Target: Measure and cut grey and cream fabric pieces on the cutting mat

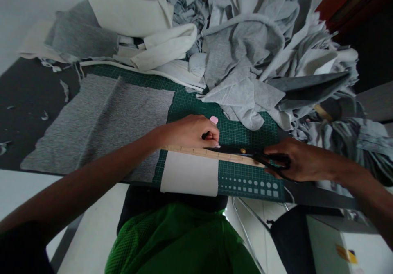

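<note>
Pressing down near the front edge of the green cutting mat [245,180], the left hand [192,131] has its fingers curled closed, pinning the wooden ruler [196,151] over the white fabric piece [188,173]. The right hand [294,159] grips the black scissors [245,151], whose blades lie along the ruler. If the pinning pressure eases, the ruler and fabric could slide and skew the edge.

A dark table [24,102] carries a green cutting mat [190,102], with a grey knit cloth [101,122] spread half over the mat's left side. Folded cream cloth [135,16] and a heap of grey and white offcuts [245,48] crowd the far side. Small scraps [64,89] dot the bare left part, and a white cloth piece [189,173] droops over the near edge.
</note>
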Action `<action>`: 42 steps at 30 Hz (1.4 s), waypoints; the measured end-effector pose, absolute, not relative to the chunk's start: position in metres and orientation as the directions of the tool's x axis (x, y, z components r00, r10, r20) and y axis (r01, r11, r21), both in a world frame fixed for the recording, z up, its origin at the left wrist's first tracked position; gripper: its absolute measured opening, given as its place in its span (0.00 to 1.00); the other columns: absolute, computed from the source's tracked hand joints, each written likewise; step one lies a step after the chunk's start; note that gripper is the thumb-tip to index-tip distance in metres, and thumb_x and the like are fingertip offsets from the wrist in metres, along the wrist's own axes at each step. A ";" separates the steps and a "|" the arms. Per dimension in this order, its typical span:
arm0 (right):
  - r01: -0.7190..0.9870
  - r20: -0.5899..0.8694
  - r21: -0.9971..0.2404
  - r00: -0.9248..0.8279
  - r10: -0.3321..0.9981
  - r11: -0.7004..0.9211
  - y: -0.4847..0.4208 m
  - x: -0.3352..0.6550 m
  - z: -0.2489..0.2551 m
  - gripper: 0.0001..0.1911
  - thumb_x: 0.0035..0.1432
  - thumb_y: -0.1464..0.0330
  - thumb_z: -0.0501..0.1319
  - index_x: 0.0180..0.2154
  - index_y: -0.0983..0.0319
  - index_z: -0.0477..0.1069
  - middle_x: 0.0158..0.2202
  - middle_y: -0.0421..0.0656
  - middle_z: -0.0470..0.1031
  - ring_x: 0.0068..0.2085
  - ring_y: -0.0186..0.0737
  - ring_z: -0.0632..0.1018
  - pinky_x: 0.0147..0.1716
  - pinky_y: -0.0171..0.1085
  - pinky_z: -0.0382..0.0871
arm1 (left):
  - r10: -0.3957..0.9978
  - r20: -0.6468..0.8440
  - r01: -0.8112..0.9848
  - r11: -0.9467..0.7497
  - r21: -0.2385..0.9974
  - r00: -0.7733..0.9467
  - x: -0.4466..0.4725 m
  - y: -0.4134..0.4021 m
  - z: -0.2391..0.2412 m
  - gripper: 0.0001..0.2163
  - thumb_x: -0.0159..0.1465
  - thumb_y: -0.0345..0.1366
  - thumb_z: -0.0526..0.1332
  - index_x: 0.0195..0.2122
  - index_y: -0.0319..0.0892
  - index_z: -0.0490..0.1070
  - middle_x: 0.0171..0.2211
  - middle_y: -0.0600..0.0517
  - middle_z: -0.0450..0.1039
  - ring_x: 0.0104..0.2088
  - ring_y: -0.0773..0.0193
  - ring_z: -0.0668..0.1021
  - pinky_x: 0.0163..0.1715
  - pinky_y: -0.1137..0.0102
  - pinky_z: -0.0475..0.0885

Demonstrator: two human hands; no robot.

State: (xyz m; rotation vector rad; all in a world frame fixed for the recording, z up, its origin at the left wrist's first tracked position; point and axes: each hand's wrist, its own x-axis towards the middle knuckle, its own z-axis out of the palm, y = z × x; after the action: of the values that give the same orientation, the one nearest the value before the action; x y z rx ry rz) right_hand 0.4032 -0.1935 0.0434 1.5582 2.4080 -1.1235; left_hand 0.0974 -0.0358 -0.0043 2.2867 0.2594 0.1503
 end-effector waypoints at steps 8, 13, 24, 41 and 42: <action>0.799 -0.404 -0.570 -0.475 0.782 0.191 -0.191 0.398 0.041 0.05 0.60 0.69 0.66 0.31 0.60 0.76 0.21 0.35 0.68 0.22 0.32 0.66 0.21 0.34 0.55 | 0.236 -0.005 0.162 -0.653 0.740 0.972 0.098 -0.035 -0.005 0.07 0.68 0.37 0.68 0.33 0.43 0.80 0.29 0.56 0.78 0.29 0.69 0.74 0.34 0.71 0.60; 0.811 -0.432 -0.558 -0.466 0.772 0.177 -0.190 0.399 0.039 0.05 0.61 0.68 0.65 0.32 0.61 0.76 0.22 0.36 0.69 0.22 0.32 0.66 0.22 0.34 0.56 | 0.234 -0.010 0.164 -0.649 0.743 0.972 0.098 -0.036 -0.004 0.08 0.69 0.37 0.67 0.33 0.42 0.78 0.28 0.56 0.76 0.29 0.69 0.74 0.34 0.70 0.61; 0.829 -0.477 -0.538 -0.447 0.756 0.151 -0.190 0.404 0.035 0.02 0.55 0.73 0.64 0.32 0.61 0.76 0.23 0.34 0.68 0.24 0.31 0.66 0.23 0.33 0.56 | 0.220 -0.007 0.149 -0.636 0.757 0.975 0.096 -0.035 -0.005 0.09 0.69 0.37 0.66 0.32 0.41 0.76 0.27 0.56 0.73 0.29 0.69 0.72 0.33 0.70 0.60; 0.801 -0.443 -0.573 -0.481 0.757 0.173 -0.191 0.411 0.027 0.05 0.49 0.75 0.59 0.30 0.62 0.73 0.21 0.33 0.63 0.23 0.30 0.63 0.22 0.33 0.53 | 0.232 0.006 0.143 -0.623 0.769 0.973 0.097 -0.035 -0.008 0.08 0.69 0.36 0.66 0.33 0.42 0.78 0.29 0.55 0.76 0.31 0.68 0.74 0.36 0.69 0.62; 0.797 -0.433 -0.576 -0.485 0.759 0.181 -0.191 0.411 0.027 0.05 0.50 0.75 0.59 0.29 0.62 0.73 0.21 0.33 0.62 0.22 0.30 0.62 0.21 0.33 0.52 | 0.232 0.004 0.146 -0.623 0.769 0.973 0.097 -0.035 -0.008 0.07 0.69 0.36 0.66 0.33 0.42 0.78 0.29 0.55 0.77 0.31 0.68 0.74 0.36 0.69 0.62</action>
State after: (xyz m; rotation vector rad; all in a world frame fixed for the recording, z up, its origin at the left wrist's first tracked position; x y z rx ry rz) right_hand 0.4111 -0.1910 0.0268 1.5678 2.3762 -1.2104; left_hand 0.0969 -0.0351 -0.0077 2.2524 0.2632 0.1287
